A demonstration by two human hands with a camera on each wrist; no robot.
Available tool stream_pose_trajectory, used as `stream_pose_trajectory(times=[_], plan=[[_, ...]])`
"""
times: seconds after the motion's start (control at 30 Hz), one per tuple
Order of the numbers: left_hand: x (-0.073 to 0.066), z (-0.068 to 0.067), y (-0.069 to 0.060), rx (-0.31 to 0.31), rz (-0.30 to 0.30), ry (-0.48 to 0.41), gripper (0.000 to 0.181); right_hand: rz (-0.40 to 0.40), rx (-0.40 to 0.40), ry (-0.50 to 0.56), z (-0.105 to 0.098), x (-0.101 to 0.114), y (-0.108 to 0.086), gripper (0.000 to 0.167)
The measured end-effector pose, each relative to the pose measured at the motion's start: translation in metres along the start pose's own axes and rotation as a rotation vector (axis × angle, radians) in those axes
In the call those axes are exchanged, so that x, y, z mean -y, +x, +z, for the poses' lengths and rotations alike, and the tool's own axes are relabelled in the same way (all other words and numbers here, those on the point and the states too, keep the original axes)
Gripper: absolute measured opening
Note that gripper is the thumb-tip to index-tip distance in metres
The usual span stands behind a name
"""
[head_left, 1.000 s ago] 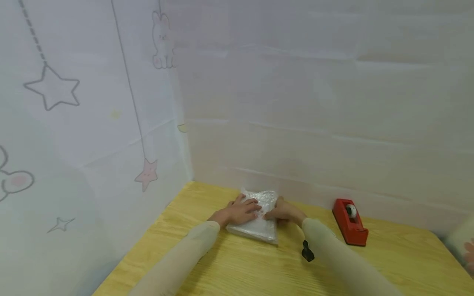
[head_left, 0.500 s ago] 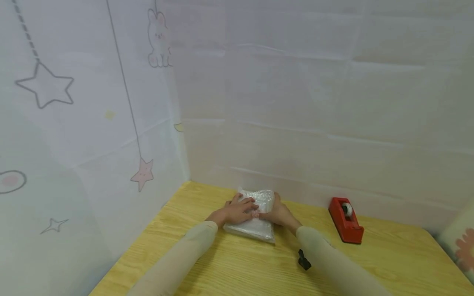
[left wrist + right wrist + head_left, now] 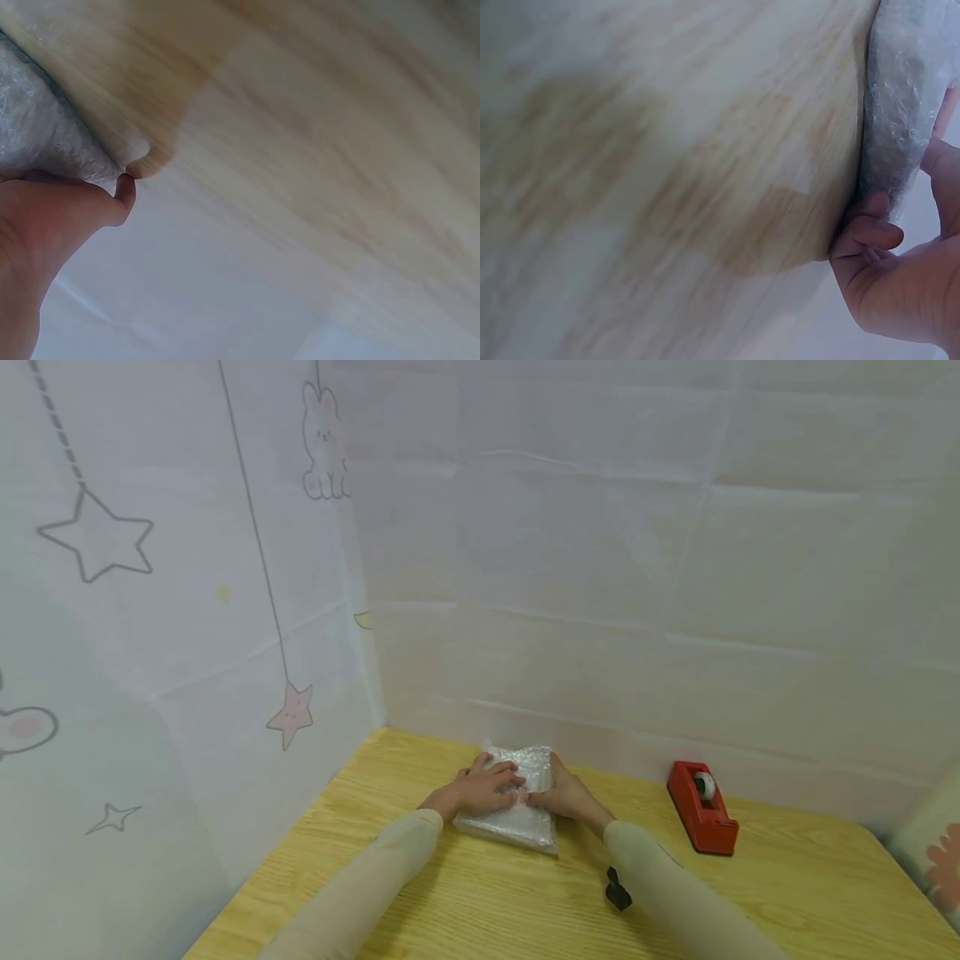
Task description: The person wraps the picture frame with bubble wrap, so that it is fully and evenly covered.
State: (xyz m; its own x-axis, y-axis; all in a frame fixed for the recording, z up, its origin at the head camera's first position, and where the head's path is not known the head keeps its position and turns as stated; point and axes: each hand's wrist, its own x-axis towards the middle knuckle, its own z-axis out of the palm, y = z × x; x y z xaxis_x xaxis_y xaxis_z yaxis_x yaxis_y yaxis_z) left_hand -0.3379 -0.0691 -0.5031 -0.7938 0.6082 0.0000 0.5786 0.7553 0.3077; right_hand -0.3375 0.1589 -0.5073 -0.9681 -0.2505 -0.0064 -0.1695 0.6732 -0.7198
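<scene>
A flat package in clear bubble wrap (image 3: 517, 825) lies on the wooden table. My left hand (image 3: 483, 791) rests across its left side and top, fingers spread. In the left wrist view the left hand (image 3: 60, 217) shows at the package's edge, one fingertip near a corner of the bubble wrap (image 3: 45, 127). My right hand (image 3: 566, 795) grips the right edge, thumb on top near the left fingers. In the right wrist view, curled fingers of the right hand (image 3: 900, 277) hold the side of the bubble wrap (image 3: 900, 97). What is inside the wrap cannot be made out.
To the right stands a red tape dispenser (image 3: 702, 810) with a roll of tape. A small black object (image 3: 617, 890) shows beside the right sleeve. Behind the wooden table (image 3: 465, 902) hangs a pale wall sheet (image 3: 600, 568). A patterned cloth (image 3: 941, 860) is at the far right.
My right hand has shifted from the package's far right edge to a grip with its thumb on top, close to the left fingers. The left hand stays on the package.
</scene>
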Motion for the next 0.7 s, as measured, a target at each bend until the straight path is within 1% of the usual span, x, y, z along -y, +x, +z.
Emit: stream_pose_trajectory(times=[0.07, 0.17, 0.27, 0.3, 0.4, 0.43, 0.47, 0.5, 0.53, 0.57, 0.6, 0.7], plan=[[0.0, 0.0, 0.001, -0.003, -0.008, -0.003, 0.047, -0.006, 0.004, 0.012, -0.002, 0.001, -0.002, 0.112], [-0.001, 0.0, 0.002, 0.002, -0.017, -0.017, 0.047, -0.037, 0.008, 0.03, -0.004, -0.001, -0.005, 0.11], [0.001, 0.002, 0.002, 0.009, -0.023, -0.034, 0.046, -0.051, 0.019, 0.039, -0.001, -0.008, -0.002, 0.109], [0.005, 0.005, 0.003, 0.005, -0.018, -0.037, 0.046, -0.058, 0.018, 0.043, 0.0, -0.01, -0.001, 0.108], [0.009, 0.011, 0.003, 0.002, -0.01, -0.064, 0.046, -0.065, 0.024, 0.04, 0.003, -0.016, 0.0, 0.109], [0.011, 0.012, 0.003, -0.003, -0.006, -0.067, 0.045, -0.079, 0.024, 0.035, 0.003, -0.018, 0.001, 0.109], [0.012, 0.014, 0.004, -0.008, 0.0, -0.075, 0.045, -0.087, 0.021, 0.036, 0.003, -0.018, 0.0, 0.108], [0.017, 0.017, 0.006, -0.012, 0.005, -0.074, 0.044, -0.092, 0.025, 0.025, 0.003, -0.017, -0.001, 0.107], [0.014, 0.014, 0.005, -0.006, 0.002, -0.081, 0.044, -0.097, 0.027, 0.017, 0.002, -0.015, -0.002, 0.106], [0.017, 0.016, 0.007, -0.013, 0.011, -0.074, 0.044, -0.097, 0.029, 0.011, 0.001, -0.013, -0.003, 0.104], [0.015, 0.014, 0.007, -0.01, 0.008, -0.073, 0.043, -0.098, 0.031, 0.01, 0.0, -0.011, -0.004, 0.103], [0.009, 0.006, 0.008, 0.019, -0.005, -0.048, 0.045, -0.082, 0.033, -0.004, -0.004, -0.006, -0.006, 0.1]])
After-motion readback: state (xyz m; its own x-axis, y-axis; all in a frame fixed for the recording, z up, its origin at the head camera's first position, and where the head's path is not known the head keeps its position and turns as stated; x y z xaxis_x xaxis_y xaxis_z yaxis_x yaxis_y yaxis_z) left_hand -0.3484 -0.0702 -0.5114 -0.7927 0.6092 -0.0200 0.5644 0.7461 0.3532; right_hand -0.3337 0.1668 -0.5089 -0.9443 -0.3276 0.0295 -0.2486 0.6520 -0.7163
